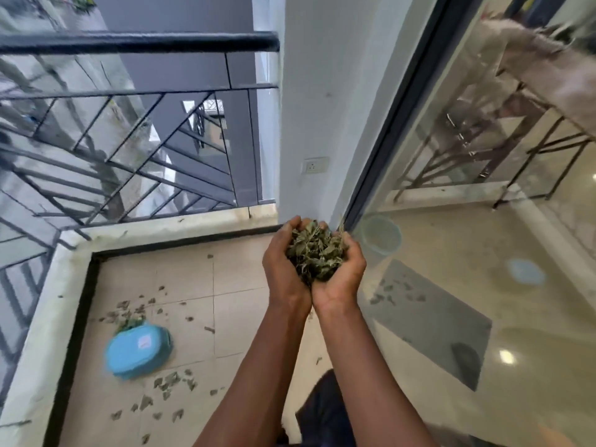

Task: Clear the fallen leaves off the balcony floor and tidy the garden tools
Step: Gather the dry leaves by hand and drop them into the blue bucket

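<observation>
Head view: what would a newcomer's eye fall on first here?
The left hand and right hand stand out first. They are cupped together mid-frame, fingers curled round a heap of dry leaves. Lower left, a blue tub lies on the tiled floor among scattered leaves, with the black railing behind.

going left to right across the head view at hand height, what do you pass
blue tub → left hand → handful of leaves → right hand → glass door
</observation>
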The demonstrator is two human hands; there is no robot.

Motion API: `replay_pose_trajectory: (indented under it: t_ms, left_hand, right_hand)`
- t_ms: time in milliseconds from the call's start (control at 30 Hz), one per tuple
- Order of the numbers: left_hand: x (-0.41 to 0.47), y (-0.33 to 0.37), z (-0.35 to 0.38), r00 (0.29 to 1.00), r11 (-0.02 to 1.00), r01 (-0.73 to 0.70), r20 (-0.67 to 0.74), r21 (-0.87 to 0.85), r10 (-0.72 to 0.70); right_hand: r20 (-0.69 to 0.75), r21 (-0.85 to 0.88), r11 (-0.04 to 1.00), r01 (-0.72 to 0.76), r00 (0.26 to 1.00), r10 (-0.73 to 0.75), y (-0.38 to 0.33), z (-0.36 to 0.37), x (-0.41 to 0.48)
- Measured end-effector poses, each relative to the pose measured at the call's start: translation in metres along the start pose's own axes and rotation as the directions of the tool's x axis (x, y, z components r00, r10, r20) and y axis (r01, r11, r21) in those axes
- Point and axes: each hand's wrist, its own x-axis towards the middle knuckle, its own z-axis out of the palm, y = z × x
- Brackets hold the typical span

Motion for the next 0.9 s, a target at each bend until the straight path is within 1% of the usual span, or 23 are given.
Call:
replay_pose_trajectory:
  t_ms: [67,133,233,367,433,500,633,800,900]
  left_hand:
    - [0.028,-0.002,0.001,1.0,1.0,-0.009,-0.026,0.015,0.01]
    - [0.053,-0.005,0.002,0.997,0.997,-0.026,-0.07,0.068,0.031]
    - [0.101,-0.014,0.003,0.987,0.991,-0.016,-0.156,0.131,0.037]
    - [0.177,-0.022,0.008,0.96,0.988,0.037,-0.28,0.15,0.006]
    - [0.218,-0.032,0.004,0.94,0.988,0.076,-0.34,0.137,-0.025]
    - [0.255,-0.04,-0.003,0.927,0.983,0.144,-0.363,0.115,-0.093]
    - [0.327,-0.06,-0.036,0.904,0.974,0.177,-0.414,0.143,-0.104]
    - [0.414,-0.096,-0.103,0.818,0.942,0.312,-0.54,0.121,-0.201]
    - [0.478,-0.124,-0.162,0.735,0.912,0.388,-0.642,0.135,-0.218]
  right_hand:
    - [-0.002,-0.015,1.0,0.0,1.0,0.0,-0.001,0.007,0.026]
    - [-0.027,-0.035,0.999,-0.022,0.999,0.021,0.001,0.006,0.054]
    - [-0.113,-0.087,0.993,-0.079,0.991,0.069,0.002,0.003,0.109]
    - [-0.24,-0.123,0.979,-0.163,0.962,0.13,-0.002,0.004,0.187]
    - [-0.278,-0.128,0.973,-0.192,0.949,0.151,-0.003,0.002,0.226]
    - [-0.304,-0.115,0.971,-0.211,0.938,0.168,-0.004,-0.004,0.262]
    - [-0.377,-0.094,0.964,-0.25,0.905,0.198,0.006,-0.025,0.331]
    - [-0.511,-0.043,0.944,-0.327,0.819,0.261,0.037,-0.091,0.426]
    - [-0.592,-0.026,0.927,-0.373,0.754,0.287,0.064,-0.149,0.5]
